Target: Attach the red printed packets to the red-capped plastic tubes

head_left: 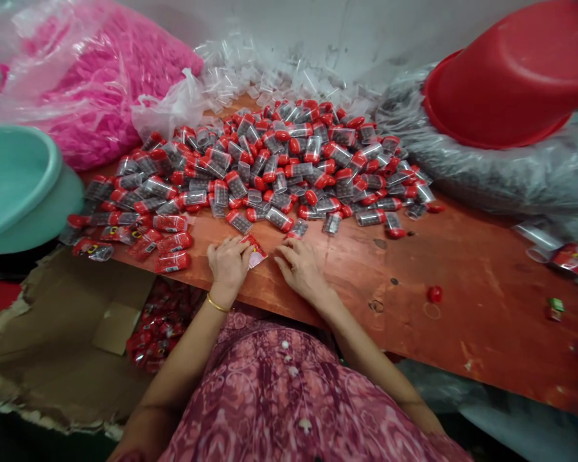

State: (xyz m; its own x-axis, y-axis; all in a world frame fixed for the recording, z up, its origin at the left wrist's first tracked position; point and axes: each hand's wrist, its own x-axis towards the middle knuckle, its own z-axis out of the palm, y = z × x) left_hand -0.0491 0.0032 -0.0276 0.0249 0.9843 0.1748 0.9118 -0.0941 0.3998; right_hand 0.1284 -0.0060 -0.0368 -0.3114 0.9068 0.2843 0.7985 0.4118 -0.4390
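Note:
My left hand (228, 264), with a gold bangle on its wrist, is closed at the left edge of a small red printed plastic sleeve (256, 251) on the table. Part of the sleeve lies hidden behind the fingers. Just right of the sleeve, my right hand (302, 268) rests with fingers bent and thumb apart, holding nothing that I can see. Beyond both hands spreads a large pile of clear tubes with red caps (270, 167), with dark pellets inside. Several tubes in red printed wrapping (173, 242) lie in rows to the left.
At left stand a mint-green basin (52, 173) and a bag of pink pieces (110, 77). A cardboard box (72, 346) below the table edge holds red wrapped items. Clear empty tubes (293, 80) lie at the back. A red tub (505, 77) sits on a plastic bag (491, 176) at right.

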